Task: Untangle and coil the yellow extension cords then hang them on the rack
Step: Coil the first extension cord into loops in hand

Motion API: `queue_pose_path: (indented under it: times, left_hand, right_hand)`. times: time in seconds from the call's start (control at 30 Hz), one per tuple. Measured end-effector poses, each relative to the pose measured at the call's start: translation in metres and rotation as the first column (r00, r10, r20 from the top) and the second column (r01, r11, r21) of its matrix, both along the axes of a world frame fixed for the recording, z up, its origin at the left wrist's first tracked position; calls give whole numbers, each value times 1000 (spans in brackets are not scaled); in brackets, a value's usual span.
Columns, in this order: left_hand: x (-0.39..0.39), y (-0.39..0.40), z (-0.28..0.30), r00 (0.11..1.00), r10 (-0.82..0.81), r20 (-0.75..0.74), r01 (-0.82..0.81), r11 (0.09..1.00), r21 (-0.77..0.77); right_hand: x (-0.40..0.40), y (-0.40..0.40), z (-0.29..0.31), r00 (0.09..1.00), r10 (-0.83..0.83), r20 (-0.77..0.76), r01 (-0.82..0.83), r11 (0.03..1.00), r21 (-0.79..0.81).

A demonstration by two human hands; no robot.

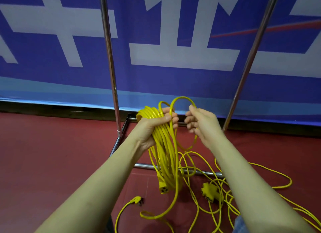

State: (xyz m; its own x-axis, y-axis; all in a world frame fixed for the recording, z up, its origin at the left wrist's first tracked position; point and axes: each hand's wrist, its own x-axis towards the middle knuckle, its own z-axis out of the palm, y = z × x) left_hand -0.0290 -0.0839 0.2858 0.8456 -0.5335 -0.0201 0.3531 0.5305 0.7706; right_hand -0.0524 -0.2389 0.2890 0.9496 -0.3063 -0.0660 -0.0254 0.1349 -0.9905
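Two rack poles [111, 73] flank the coil [165, 146]; loose cord [217, 194] litters floor [52, 154]

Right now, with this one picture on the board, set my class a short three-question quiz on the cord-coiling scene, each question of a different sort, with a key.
1. True or false: the coil already hangs on the rack.
2. Which hand grips the coil? A) left hand B) right hand C) neither
3. Fill in: the multi-outlet block lies on the ____.

Key
1. False: the left hand holds it in front of the rack's uprights.
2. A; the right hand holds a fresh loop beside it.
3. Floor, among loose cord.
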Motion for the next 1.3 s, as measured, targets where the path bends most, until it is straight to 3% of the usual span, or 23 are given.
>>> queue_pose_path:
  times: [0.1, 0.23, 0.47, 0.6, 0.7, 0.9, 1.1, 1.23, 1.3]
  left_hand:
    - [4, -6, 3, 990, 121, -66, -127, 987, -95]
    - [7, -2, 5, 970, 219, -101, -230, 966, -120]
    - [10, 13, 4, 970, 206, -132, -220, 971, -96]
    - [11, 23, -4, 983, 91, -162, -87, 996, 31]
    - [7, 30, -11, 995, -30, -100, 49, 979, 199]
    - [3, 40, -21, 988, -144, -54, 154, 941, 300]
    - [3, 26, -23, 981, -180, 69, 148, 932, 331]
    - [-1, 12, -21, 989, -142, 37, 125, 948, 291]
    - [-2, 5, -19, 992, -124, 36, 110, 955, 277]
  right_hand:
    - [-11, 2, -7, 982, 188, -27, -190, 965, -179]
    - [-16, 4, -15, 897, 438, -65, -441, 874, -205]
    - [-14, 12, -14, 906, 421, -34, -410, 856, -315]
    - [-10, 15, -3, 934, 347, 82, -337, 935, -112]
    - [-4, 16, 3, 964, 215, 159, -234, 966, 108]
    - [10, 15, 12, 980, 8, 197, -117, 828, 548]
    - [17, 13, 14, 983, -43, 179, -97, 702, 705]
    - [15, 7, 13, 982, -51, 181, -93, 705, 703]
    - [13, 3, 10, 985, -43, 167, -78, 752, 654]
